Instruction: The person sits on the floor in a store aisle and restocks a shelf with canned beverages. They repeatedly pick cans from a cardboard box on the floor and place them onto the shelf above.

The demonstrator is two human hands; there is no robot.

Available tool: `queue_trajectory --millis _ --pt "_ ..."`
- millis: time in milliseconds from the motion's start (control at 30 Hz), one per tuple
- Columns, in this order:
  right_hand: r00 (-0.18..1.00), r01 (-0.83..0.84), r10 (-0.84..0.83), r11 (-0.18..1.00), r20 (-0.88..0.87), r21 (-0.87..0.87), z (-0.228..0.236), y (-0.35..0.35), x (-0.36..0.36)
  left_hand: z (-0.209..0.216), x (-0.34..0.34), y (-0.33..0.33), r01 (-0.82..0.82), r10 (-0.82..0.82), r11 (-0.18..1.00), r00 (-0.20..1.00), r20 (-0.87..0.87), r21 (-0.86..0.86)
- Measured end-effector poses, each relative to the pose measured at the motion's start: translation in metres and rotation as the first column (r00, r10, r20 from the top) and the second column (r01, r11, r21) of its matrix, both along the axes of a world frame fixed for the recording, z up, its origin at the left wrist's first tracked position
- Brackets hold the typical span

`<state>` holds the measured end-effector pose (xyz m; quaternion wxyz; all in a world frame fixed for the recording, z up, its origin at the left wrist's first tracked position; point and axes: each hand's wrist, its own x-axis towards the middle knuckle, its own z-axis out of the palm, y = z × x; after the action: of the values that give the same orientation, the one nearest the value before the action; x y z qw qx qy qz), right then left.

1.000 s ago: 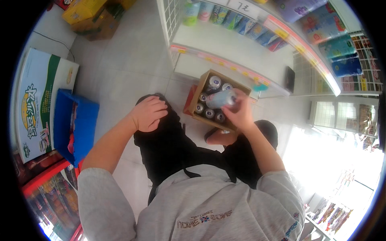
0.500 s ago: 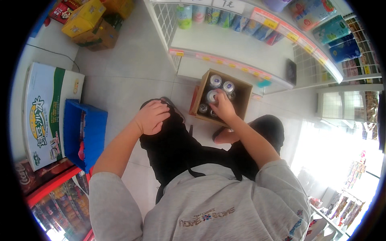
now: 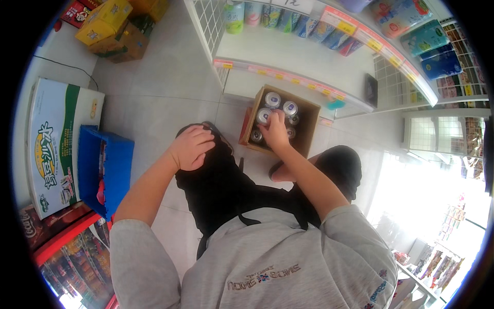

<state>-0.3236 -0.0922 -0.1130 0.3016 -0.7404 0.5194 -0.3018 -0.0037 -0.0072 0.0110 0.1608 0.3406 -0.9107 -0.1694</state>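
An open cardboard box (image 3: 309,112) stands on the floor before me with several silver-topped drink cans in it. Inside, my right hand (image 3: 276,133) reaches down with its fingers closed at the rim of one drink can (image 3: 263,116). Two more tall cans stand at the box's far side, one of them a purple-tabbed can (image 3: 272,99) and the other a can (image 3: 290,108) beside it. A lower can (image 3: 256,135) sits nearer me. Over my left knee lies my left hand (image 3: 193,148), empty, fingers spread.
Just beyond the box rises a white shelf unit (image 3: 298,51) with a row of colourful cans (image 3: 285,21) at its back. A blue bin (image 3: 116,170) stands at the left beside a white carton (image 3: 56,149). Yellow boxes (image 3: 105,23) are stacked at the far left.
My right hand and the can at its fingers have shifted left and slightly away, next to the other tall cans. The left hand stays on the knee.
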Motion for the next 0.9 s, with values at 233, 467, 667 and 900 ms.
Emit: queue_trajectory --millis 233,467,667,900 --pt "0.994 0.027 -0.026 1.000 -0.103 0.002 0.032 0.008 0.002 -0.004 0.004 0.007 -0.029 0.029 0.999 0.999 -0.015 0.015" --pt "0.989 -0.131 0.091 0.912 -0.118 -0.389 0.070 -0.063 0.005 -0.002 -0.007 0.001 -0.020 0.020 1.000 0.999 -0.032 0.014" --pt "0.996 -0.081 0.053 0.848 -0.069 -0.523 0.116 -0.205 0.081 -0.008 -0.004 0.003 -0.035 0.035 0.999 0.998 -0.056 0.001" --pt "0.948 -0.106 -0.035 0.903 -0.316 -0.417 0.155 -0.272 0.149 -0.007 0.000 0.008 -0.048 0.050 0.998 0.997 -0.058 0.030"
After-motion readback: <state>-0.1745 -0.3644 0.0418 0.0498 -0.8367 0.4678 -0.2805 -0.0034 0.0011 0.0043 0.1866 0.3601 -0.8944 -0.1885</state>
